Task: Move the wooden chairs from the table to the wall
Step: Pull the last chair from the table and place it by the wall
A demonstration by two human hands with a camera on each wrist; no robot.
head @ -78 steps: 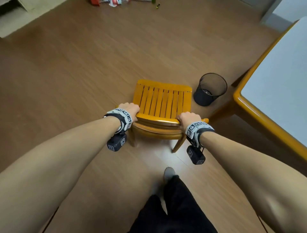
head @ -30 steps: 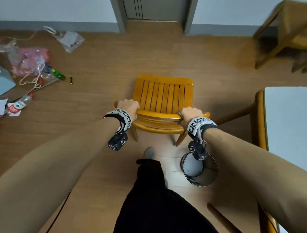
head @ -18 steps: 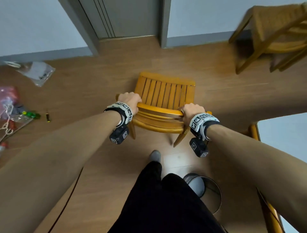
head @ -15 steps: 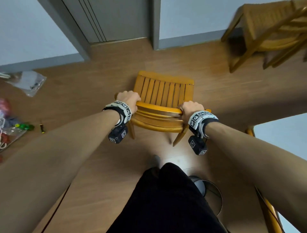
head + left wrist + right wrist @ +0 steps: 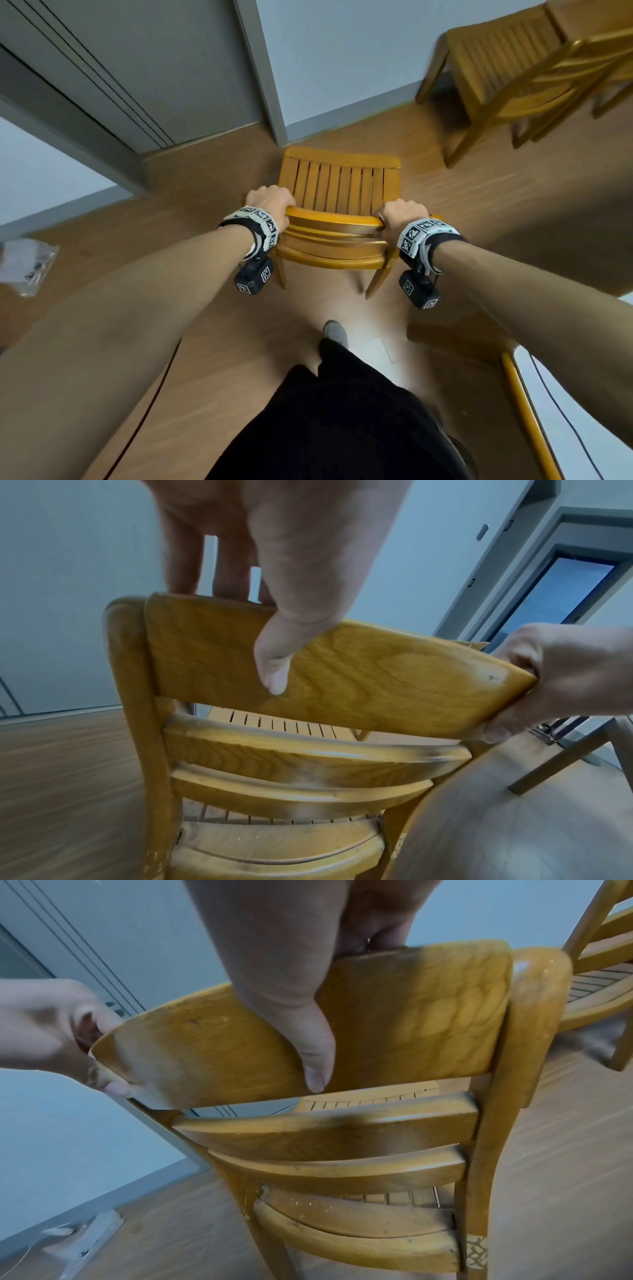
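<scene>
A: How are the fingers placed?

B: On the left hand [image 5: 270,202] the fingers [image 5: 185,561] go over the top rail of the wooden chair [image 5: 339,185], and the thumb [image 5: 274,653] presses flat on the back side of this rail. The right hand [image 5: 399,214] makes the same: thumb [image 5: 308,1042] on the back side, the other fingers curled over the top edge. So both hands grip the top rail, one at each end.

A: And where is the chair?

B: It stands in the middle of the head view, at 12 o'clock from the person's feet, on the wooden floor [image 5: 205,192]. Its seat points to the wall [image 5: 342,51] and the grey door [image 5: 164,68]. Whether its legs touch the floor, I cannot tell.

A: What is around it?

B: A second wooden chair [image 5: 520,72] is at 2 o'clock, close to the wall, blurred. The table [image 5: 524,411] edge is at 4 o'clock. A clear plastic bag [image 5: 29,263] lies on the floor at 9 o'clock.
</scene>
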